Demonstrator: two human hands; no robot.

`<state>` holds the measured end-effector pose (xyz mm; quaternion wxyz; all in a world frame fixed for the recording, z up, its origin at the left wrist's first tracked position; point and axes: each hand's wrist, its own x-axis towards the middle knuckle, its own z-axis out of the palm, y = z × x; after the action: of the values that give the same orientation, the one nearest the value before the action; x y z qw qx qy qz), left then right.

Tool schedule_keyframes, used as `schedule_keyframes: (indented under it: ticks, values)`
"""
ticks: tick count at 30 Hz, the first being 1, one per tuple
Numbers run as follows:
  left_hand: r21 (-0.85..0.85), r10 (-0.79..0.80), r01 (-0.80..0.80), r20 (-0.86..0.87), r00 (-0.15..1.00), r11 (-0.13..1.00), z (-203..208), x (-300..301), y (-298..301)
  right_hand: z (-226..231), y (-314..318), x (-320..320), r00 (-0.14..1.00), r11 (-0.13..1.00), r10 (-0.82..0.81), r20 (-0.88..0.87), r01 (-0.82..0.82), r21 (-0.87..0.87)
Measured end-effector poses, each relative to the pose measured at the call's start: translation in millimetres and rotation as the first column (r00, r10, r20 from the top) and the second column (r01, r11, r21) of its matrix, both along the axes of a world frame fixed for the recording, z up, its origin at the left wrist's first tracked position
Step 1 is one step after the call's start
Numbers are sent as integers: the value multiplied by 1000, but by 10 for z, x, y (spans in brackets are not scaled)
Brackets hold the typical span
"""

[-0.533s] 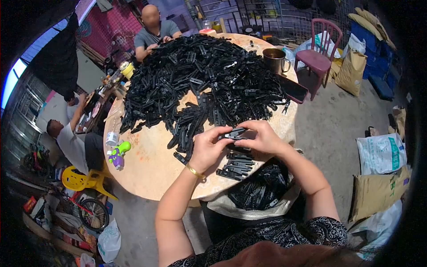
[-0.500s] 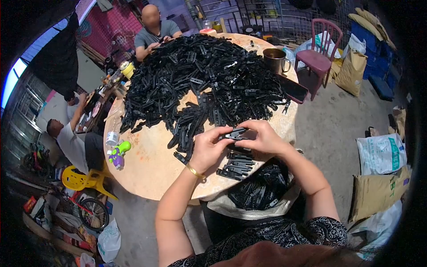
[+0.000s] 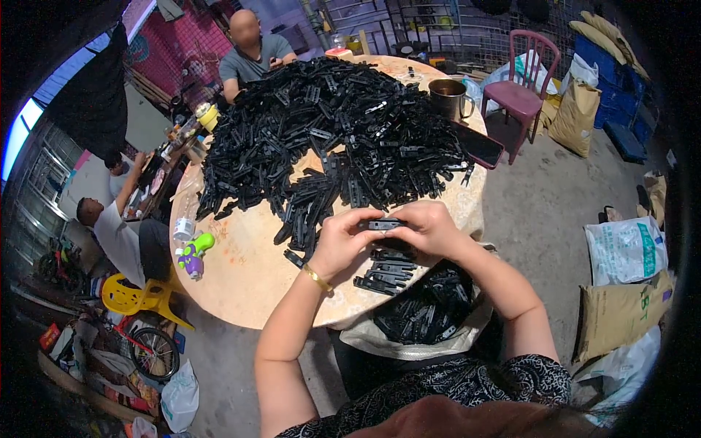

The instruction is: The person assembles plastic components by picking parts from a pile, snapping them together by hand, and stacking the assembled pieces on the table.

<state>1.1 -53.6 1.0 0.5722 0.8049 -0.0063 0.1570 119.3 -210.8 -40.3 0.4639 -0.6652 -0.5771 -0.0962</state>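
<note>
Between my two hands, over the near side of the round table (image 3: pixel 241 292), is a black plastic clip (image 3: pixel 384 225). The fingers and thumb of my left hand (image 3: pixel 339 242) pinch one end, and those of my right hand (image 3: pixel 432 229) close round the other. Just below them a row of similar clips (image 3: pixel 385 276) lies side by side near the table edge. A large heap of black clips (image 3: pixel 321 124) covers the far part of the table, with a tongue of it reaching toward my left hand. My fingers hide part of the held clip.
A pale sack (image 3: pixel 416 350) of black clips sits below the table edge at my lap. On the table are a green-and-purple toy (image 3: pixel 194 255), a metal mug (image 3: pixel 450 99) and a dark phone-like slab (image 3: pixel 480 146). Another person (image 3: pixel 253 55) sits across; a plastic chair (image 3: pixel 520 98) stands right.
The clip between my hands has turned: its spread arms showed before, and now it looks like one flat bar. Both hands stay in nearly the same place. The person across has shifted their hands slightly.
</note>
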Motion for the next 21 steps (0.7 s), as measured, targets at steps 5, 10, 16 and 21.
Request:
schedule_keyframes:
  ticks: [5, 10, 16, 21]
  values:
    - [219, 13, 5, -81, 997, 976, -62, 45, 137, -45, 100, -59, 998, 998, -47, -42, 49, 27]
    - [564, 287, -275, 70, 955, 779, 63, -11, 570, -37, 5, 79, 997, 962, -13, 77, 34, -271]
    - [855, 431, -56, -202, 880, 516, 54, -115, 539, 47, 53, 126, 989, 927, 144, -40, -149, -343]
    - [896, 457, -79, -146, 877, 438, -99, -53, 507, 100, 427, -98, 999, 970, -44, 10, 45, -241]
